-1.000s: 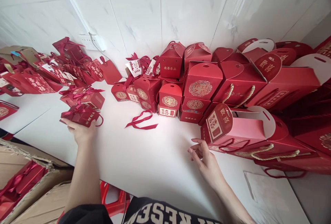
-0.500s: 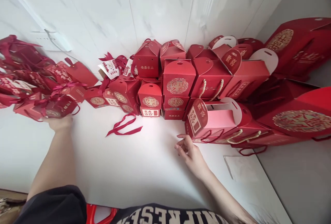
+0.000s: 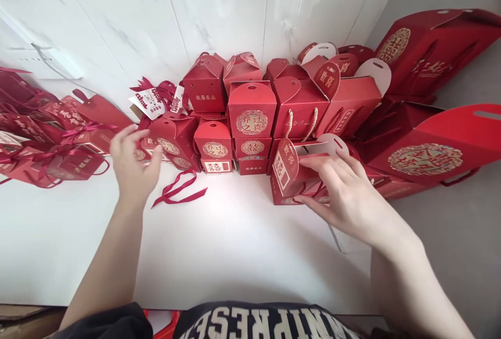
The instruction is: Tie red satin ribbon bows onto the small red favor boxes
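At the right, a red gift box [image 3: 280, 174] with a white double-happiness label and an open top sits on another red box. My right hand [image 3: 344, 193] is closed on its front side, fingers over the upper edge and thumb lower by the cord handle. The hand hides part of the box's front. My left hand [image 3: 135, 164] is raised over the table at the left, empty, thumb and fingers apart. It partly covers small boxes behind it. Between the hands a loose dark red ribbon [image 3: 180, 194] lies on the white table [image 3: 219, 245].
Stacked red gift boxes [image 3: 252, 109] line the tiled wall. Ribbon-tied boxes [image 3: 70, 164] stand at the far left. Large red boxes [image 3: 422, 159] fill the right end beside a grey panel. A wall socket [image 3: 47, 61] with a cable is behind the left group.
My left hand has let go of a ribbon-tied box at the left and moved right. My right hand has moved up onto the open gift box. The view has shifted slightly.
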The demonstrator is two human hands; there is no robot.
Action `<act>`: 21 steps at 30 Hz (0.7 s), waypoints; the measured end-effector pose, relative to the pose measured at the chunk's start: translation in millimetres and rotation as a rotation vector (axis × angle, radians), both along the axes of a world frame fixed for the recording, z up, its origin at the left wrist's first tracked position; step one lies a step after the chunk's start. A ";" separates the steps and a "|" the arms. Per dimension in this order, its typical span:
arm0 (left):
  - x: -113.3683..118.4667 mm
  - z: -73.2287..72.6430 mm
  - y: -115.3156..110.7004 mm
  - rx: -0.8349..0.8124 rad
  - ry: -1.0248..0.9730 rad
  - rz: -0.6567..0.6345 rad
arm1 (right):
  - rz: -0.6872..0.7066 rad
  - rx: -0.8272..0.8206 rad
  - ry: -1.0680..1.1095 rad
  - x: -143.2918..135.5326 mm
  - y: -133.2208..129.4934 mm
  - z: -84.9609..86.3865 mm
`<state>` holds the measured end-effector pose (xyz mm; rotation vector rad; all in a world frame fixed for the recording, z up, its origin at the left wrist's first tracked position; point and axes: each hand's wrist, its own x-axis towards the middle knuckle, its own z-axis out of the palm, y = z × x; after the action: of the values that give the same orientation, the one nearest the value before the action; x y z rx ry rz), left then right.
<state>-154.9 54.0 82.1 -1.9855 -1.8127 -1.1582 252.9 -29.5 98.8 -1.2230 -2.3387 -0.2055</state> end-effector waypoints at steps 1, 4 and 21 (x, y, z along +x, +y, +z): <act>11.7 4.0 -3.2 0.031 0.028 -0.041 | 0.012 -0.024 -0.044 2.8 5.2 2.7; 36.8 10.1 -12.1 0.026 0.059 -0.187 | 0.044 -0.025 -0.127 4.1 17.3 3.5; 41.3 32.1 -66.2 -0.281 -0.039 -0.335 | 0.314 0.091 0.002 -42.1 -39.8 54.6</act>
<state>-113.6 -12.2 114.3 -2.5202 -1.7923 -1.0798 210.8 -69.3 153.5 -0.7985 -2.4511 -0.1998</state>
